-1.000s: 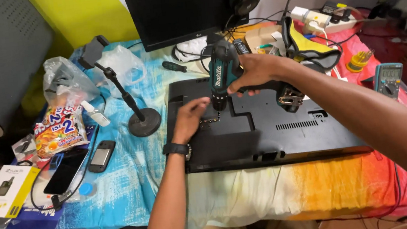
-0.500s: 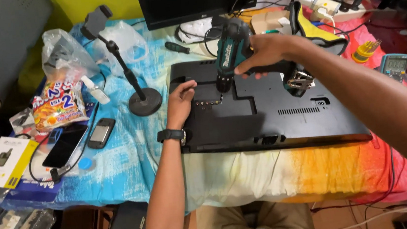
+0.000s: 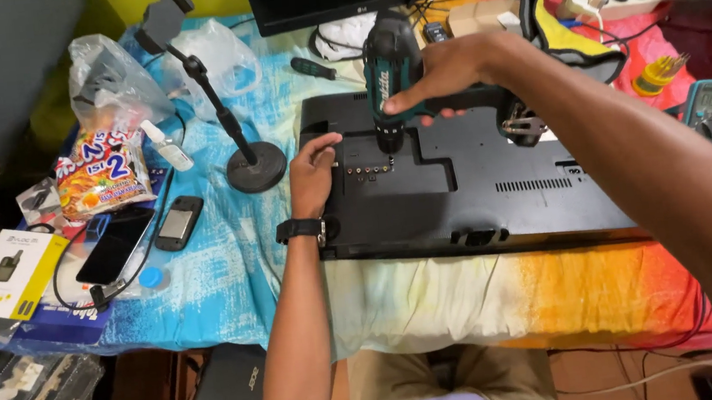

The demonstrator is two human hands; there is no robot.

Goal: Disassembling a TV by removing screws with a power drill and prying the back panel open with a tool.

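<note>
Right hand (image 3: 448, 74) grips a teal drill (image 3: 389, 75); left hand (image 3: 312, 174), unclenched, rests on the matte black monitor back (image 3: 496, 204).

Panel (image 3: 492, 169) right half bare; phone stand (image 3: 255, 166) blocks left approach.

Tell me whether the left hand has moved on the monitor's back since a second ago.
No. The left hand still rests on the monitor back panel, just left of the port row, as before.

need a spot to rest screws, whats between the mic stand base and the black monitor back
In the head view, only bare blue cloth lies between the stand base and the monitor back.
</note>
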